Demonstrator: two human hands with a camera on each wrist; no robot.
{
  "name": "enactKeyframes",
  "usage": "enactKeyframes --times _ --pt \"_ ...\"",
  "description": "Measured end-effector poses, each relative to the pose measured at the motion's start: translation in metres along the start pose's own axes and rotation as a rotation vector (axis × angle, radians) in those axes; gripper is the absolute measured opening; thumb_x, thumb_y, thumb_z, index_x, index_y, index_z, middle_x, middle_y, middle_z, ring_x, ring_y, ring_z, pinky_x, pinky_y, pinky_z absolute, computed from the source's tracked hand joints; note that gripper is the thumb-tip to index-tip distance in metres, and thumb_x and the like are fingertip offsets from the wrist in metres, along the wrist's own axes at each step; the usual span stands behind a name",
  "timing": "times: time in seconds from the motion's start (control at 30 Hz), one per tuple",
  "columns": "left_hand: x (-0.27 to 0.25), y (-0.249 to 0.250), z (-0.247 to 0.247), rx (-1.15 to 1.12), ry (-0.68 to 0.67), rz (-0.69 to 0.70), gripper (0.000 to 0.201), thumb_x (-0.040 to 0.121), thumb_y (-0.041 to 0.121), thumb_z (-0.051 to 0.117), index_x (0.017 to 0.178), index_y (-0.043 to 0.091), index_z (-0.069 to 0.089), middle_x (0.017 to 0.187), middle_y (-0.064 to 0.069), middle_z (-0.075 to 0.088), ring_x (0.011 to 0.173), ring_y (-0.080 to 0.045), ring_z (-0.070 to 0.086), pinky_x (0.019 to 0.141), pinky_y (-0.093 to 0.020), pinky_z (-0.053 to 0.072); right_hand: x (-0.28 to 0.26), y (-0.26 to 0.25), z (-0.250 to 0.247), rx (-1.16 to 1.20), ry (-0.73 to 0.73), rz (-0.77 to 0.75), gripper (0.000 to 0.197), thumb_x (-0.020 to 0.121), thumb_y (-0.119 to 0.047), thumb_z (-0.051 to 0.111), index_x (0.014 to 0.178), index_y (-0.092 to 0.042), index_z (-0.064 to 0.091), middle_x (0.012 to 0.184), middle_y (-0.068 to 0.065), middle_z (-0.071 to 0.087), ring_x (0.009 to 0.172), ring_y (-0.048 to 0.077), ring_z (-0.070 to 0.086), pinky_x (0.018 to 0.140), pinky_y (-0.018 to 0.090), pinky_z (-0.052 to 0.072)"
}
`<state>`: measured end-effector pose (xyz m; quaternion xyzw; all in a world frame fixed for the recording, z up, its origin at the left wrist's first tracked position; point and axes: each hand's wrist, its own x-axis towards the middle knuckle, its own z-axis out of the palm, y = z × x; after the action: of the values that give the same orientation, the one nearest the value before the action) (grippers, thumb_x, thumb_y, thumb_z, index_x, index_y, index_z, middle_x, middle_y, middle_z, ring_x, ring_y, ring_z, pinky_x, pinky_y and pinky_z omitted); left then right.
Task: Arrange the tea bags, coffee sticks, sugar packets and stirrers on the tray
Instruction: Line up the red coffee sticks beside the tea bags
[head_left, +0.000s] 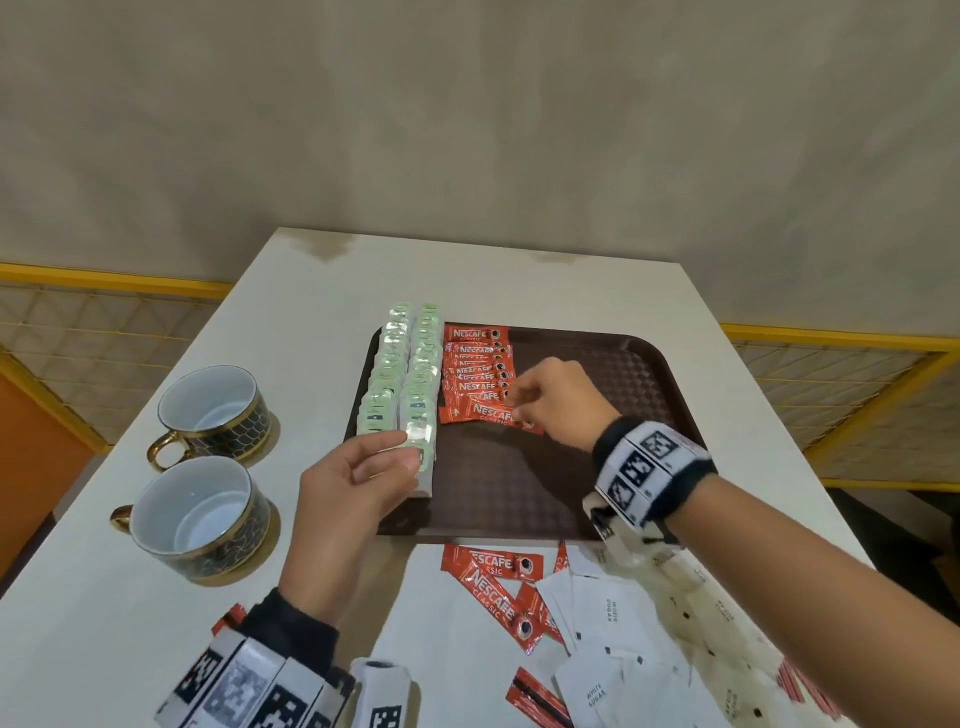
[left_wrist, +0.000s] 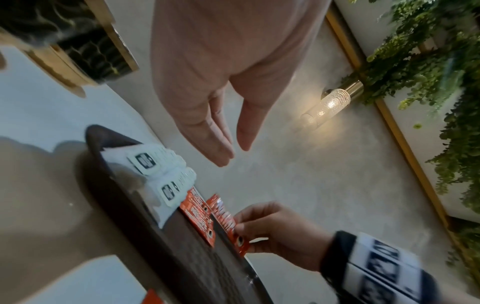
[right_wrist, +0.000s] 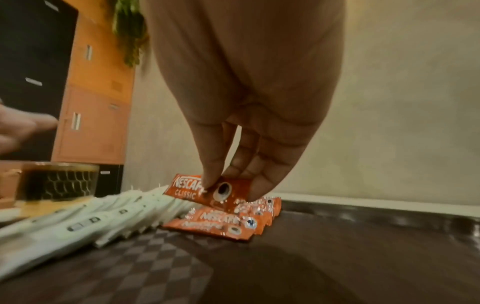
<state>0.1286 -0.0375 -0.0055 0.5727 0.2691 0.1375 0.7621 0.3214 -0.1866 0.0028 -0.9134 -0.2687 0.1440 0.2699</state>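
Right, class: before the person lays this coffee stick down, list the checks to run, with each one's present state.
1. Right hand grips the held coffee stick: ok.
2. Held stick lined up with the coffee row: not ok, it sits tilted.
3. Bare tray space beside the row: ok.
4. Left hand clear of the drop spot: ok, open near the tea bags.
5. Loose coffee sticks and sugar packets on the tray: not ok.
6. Stirrers placed: cannot tell.

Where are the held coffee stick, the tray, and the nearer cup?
held coffee stick (right_wrist: 191, 190), right wrist view, printed red front.
tray (head_left: 519, 483), head view, bare patterned floor.
nearer cup (head_left: 223, 553), head view, dark patterned side.
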Motion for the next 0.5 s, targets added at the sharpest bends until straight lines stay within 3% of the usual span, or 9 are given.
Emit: enactKeyframes --times 0.1,0.17,0.4,0.5 --pt "-0.002 0.001 -0.009 0.000 0.012 0.011 0.022 0.083 0.010 0.070 0.106 0.013 0.068 0.095 -0.006 0.075 0.098 -0.020 0.070 0.067 -0.023 0.059 0.031 -0.001 0.013 -0.195 -0.104 0.001 0.013 0.082 -0.003 0.072 0.086 -0.015 0.075 0.092 0.003 0.071 0.087 0.018 0.067 0.086 0.034 0.056" --pt "-0.003 0.002 -0.015 -0.027 0.038 0.018 0.021 0.085 0.006 0.068 0.106 0.009 0.067 0.089 -0.010 0.075 0.094 -0.021 0.071 0.067 -0.021 0.058 0.043 -0.005 0.019 -0.273 -0.140 -0.003 0.015 0.081 -0.002 0.070 0.079 -0.016 0.072 0.092 0.004 0.071 0.088 0.020 0.067 0.085 0.037 0.056" --pt "-0.006 0.003 -0.033 -0.034 0.097 0.039 0.016 0.084 0.001 0.066 0.100 0.007 0.068 0.084 -0.014 0.072 0.081 -0.016 0.069 0.072 -0.020 0.058 0.058 -0.009 0.024 -0.385 -0.149 -0.086 0.009 0.078 -0.005 0.073 0.081 -0.013 0.069 0.093 0.004 0.069 0.087 0.023 0.066 0.081 0.038 0.056" --pt "-0.008 0.001 -0.030 0.114 0.070 0.070 0.013 0.084 0.003 0.068 0.095 0.010 0.070 0.075 -0.001 0.072 0.081 -0.011 0.068 0.068 -0.017 0.057 0.049 -0.013 0.017 -0.326 -0.080 -0.128 0.008 0.079 -0.008 0.072 0.079 -0.013 0.066 0.088 0.003 0.067 0.079 0.017 0.064 0.076 0.034 0.054"
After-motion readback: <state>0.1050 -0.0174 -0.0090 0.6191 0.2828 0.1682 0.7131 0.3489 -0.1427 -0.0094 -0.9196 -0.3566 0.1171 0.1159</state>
